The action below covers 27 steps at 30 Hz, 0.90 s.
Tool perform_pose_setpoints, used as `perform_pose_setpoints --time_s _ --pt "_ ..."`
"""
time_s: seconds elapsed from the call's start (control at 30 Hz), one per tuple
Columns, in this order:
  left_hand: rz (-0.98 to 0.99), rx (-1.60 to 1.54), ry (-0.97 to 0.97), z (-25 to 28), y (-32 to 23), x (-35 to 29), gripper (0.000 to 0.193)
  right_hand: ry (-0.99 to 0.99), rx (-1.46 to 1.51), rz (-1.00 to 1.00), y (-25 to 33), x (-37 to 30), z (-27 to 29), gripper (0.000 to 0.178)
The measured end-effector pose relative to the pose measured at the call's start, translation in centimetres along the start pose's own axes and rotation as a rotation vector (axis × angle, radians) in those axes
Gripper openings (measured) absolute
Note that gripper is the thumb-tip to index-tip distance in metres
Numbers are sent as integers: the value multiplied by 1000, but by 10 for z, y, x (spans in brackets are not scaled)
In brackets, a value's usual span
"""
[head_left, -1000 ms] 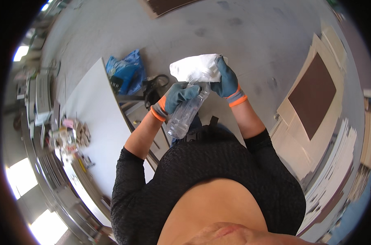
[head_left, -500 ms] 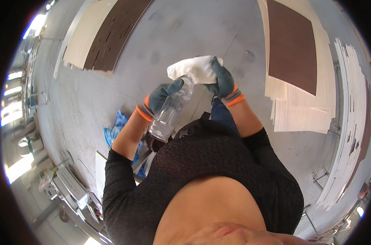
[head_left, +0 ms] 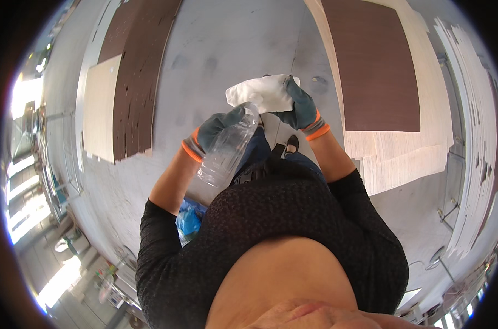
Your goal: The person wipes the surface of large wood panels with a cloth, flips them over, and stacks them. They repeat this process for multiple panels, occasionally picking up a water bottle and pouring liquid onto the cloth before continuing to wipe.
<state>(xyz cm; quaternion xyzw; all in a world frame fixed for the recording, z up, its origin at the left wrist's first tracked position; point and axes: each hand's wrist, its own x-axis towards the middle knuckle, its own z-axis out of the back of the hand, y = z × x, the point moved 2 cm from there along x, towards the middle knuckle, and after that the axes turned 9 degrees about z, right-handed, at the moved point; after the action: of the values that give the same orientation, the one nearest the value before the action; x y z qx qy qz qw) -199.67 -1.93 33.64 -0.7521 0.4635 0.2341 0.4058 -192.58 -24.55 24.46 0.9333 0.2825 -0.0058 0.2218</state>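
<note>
A teal work glove with an orange and grey cuff covers my left hand (head_left: 219, 130), its fingers wrapped around a clear plastic bottle (head_left: 227, 151). The bottle is tilted, base toward my body. My right hand (head_left: 301, 107), gloved alike, is closed on a soft white cloth (head_left: 262, 92) that looks folded or bunched. This cloth lies across the bottle's upper end and hides it, so I cannot tell whether a cap is there. Both hands are in front of my waist, over the grey floor.
At the right are stacked pale sheets (head_left: 391, 159) with a dark brown panel (head_left: 375, 71) on top. Brown and cream sheets (head_left: 101, 107) lie on the left. Long white strips (head_left: 474, 137) stand further right. A blue plastic bag (head_left: 190, 219) is beside my left elbow.
My body has moved forward and turned a little. The panels on both sides have shifted in view, and my feet now show. Both hands keep their grip, nearly unchanged in position.
</note>
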Motion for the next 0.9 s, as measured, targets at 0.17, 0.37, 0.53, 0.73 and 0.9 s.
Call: perform_pose_setpoints --time_s 0.17,0.37,0.53,0.73,0.9 --pt "25 151 62 19 -100 57 39 -49 28 95 30 80 5 54" --pt "42 406 171 14 -222 149 37 -134 17 264 84 161 35 51" --pt "164 914 135 -14 -317 239 40 -364 144 539 139 172 72 52" --pt "-143 803 264 -74 -408 381 51 -636 208 844 223 180 168 60" --pt "-549 1111 55 -108 -490 522 53 -890 58 1040 325 177 251 56"
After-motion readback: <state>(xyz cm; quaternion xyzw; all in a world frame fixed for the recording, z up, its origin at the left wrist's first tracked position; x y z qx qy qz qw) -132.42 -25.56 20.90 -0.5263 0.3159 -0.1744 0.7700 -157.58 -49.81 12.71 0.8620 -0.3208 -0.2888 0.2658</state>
